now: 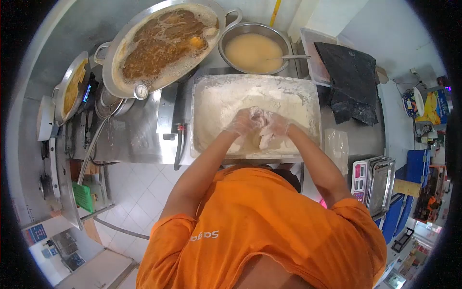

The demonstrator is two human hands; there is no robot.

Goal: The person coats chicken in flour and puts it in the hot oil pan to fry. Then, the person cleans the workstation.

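My left hand and my right hand wear thin clear gloves and meet over a large rectangular tray. Pale flour covers the inside of the tray. Both hands are closed around a flour-coated piece of meat, possibly chicken. One end of the piece hangs down below my right hand, and the fingers partly hide the rest of it.
A wide pan of bubbling brown oil with a dial thermometer stands at the back left. Beside it sits a metal bowl of cloudy liquid with a utensil. A black plastic bag and a scale are to the right.
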